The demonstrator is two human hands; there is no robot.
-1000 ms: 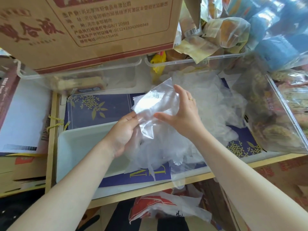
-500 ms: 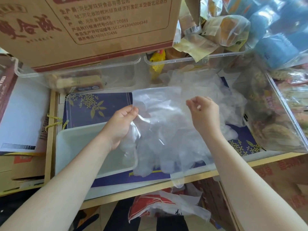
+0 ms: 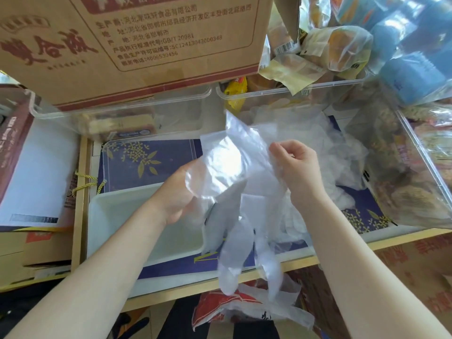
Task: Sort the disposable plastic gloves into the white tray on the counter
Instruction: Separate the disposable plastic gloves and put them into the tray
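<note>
A clear disposable plastic glove (image 3: 232, 167) is held up between both hands, cuff end up, its fingers (image 3: 234, 260) dangling past the counter's front edge. My left hand (image 3: 181, 192) grips its left side, partly veiled by the film. My right hand (image 3: 293, 165) pinches the glove's right edge with curled fingers. The white tray (image 3: 117, 216) sits on the counter just left of and below the glove, with my left forearm across it. A loose heap of more clear gloves (image 3: 325, 148) lies behind and right of my right hand.
A brown cardboard box (image 3: 132, 40) looms at the back over clear plastic bins (image 3: 117, 113). Another clear bin of packaged snacks (image 3: 415, 172) stands at right. A blue patterned box (image 3: 146, 162) lies under the tray. A red-and-white bag (image 3: 220, 307) hangs below the wooden counter edge (image 3: 303, 265).
The glove has been spread and lifted, its fingers now hanging lower over the counter edge. My right hand shifted slightly toward the glove's upper right edge; my left hand stayed near the tray.
</note>
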